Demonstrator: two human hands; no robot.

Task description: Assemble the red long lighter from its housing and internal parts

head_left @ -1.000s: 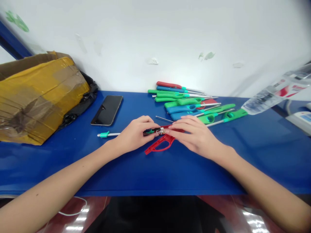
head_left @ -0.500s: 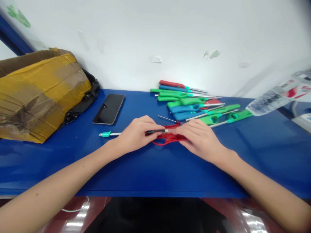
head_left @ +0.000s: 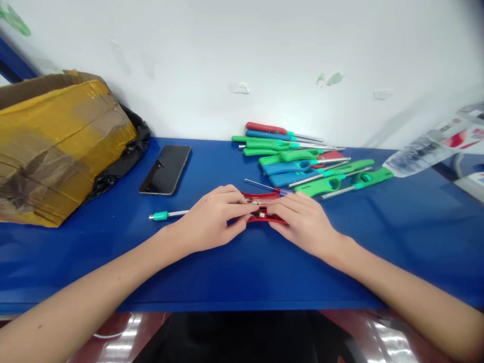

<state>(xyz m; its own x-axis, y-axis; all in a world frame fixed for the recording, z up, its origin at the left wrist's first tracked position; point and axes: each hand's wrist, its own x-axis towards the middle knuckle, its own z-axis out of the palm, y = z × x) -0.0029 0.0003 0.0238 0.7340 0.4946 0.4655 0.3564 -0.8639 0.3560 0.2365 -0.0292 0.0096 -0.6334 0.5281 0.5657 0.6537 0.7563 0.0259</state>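
An opened red lighter casing (head_left: 260, 195) lies on the blue table between my hands, with small inner parts showing in it. My left hand (head_left: 212, 219) is closed at its left end, thumb and fingertips pinching a slim black igniter piece (head_left: 258, 215) with a whitish tip. From the right, my right hand (head_left: 304, 217) grips the casing, its fingertips at a clear part inside. A metal lighter tube (head_left: 177, 214) with a teal collar sticks out left, passing behind my left hand. Just beyond the casing is a screwdriver (head_left: 260, 184), its handle partly hidden by my right hand.
Several green, blue and red long lighters (head_left: 291, 166) are piled at the back. A phone (head_left: 165, 170) lies left of them. A taped carton (head_left: 64, 151) with black plastic fills the left side. A plastic bottle (head_left: 419, 151) lies at the right.
My left fingers have lowered the black piece from above the casing down into its near side. My right hand still grips the casing. The view has shifted slightly.
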